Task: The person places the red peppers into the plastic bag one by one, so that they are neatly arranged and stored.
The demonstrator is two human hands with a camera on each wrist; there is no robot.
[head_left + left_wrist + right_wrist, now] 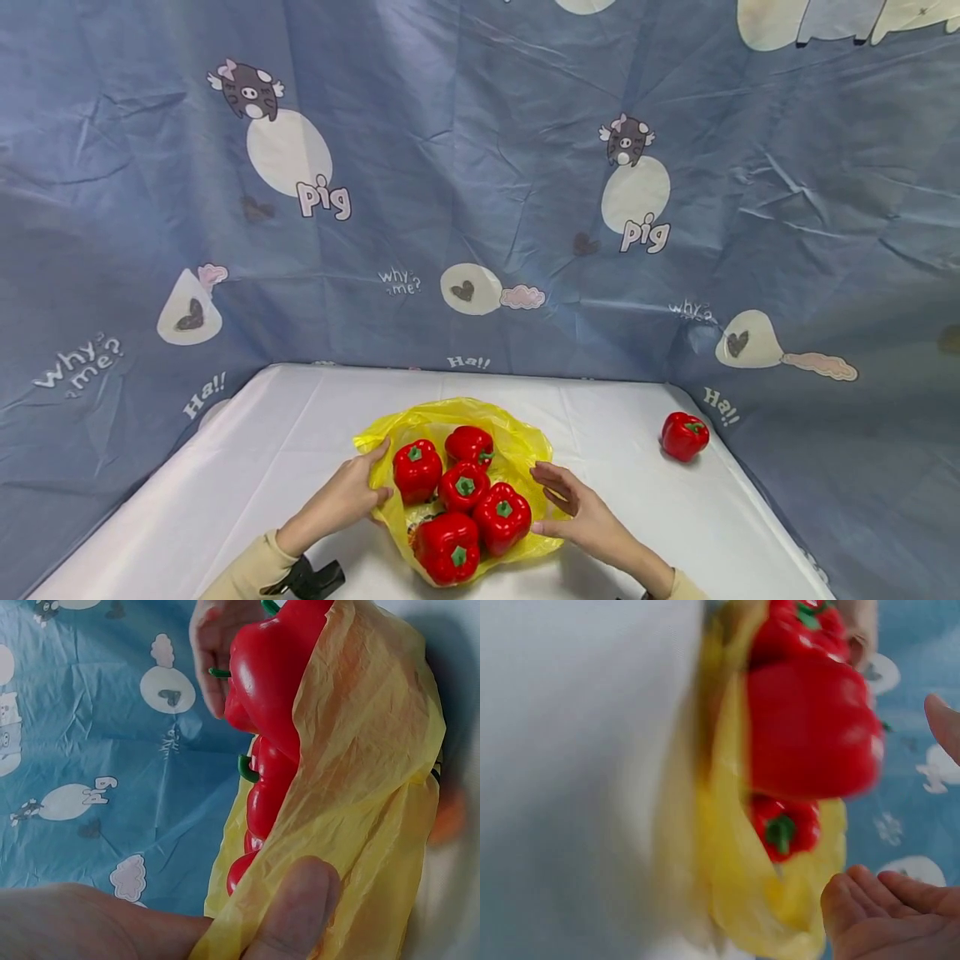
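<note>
A yellow plastic bag [528, 437] lies spread wide at the front middle of the white table. Several red bell peppers [465, 485] with green stems sit inside it. At the bag's left rim my left hand [347, 497] pinches the thin plastic, the thumb [304, 896] against its outer side in the left wrist view. My right hand [588, 523] hovers by the right rim, fingers and thumb apart; the right wrist view shows nothing between them. Close to that hand is a red bell pepper [814, 727], blurred in the same view.
One more red bell pepper [684, 437] lies alone at the table's right edge. A blue patterned cloth [465, 208] hangs behind and along both sides of the white table [300, 417]. Under the peppers a small patterned patch [420, 518] shows, too covered to tell.
</note>
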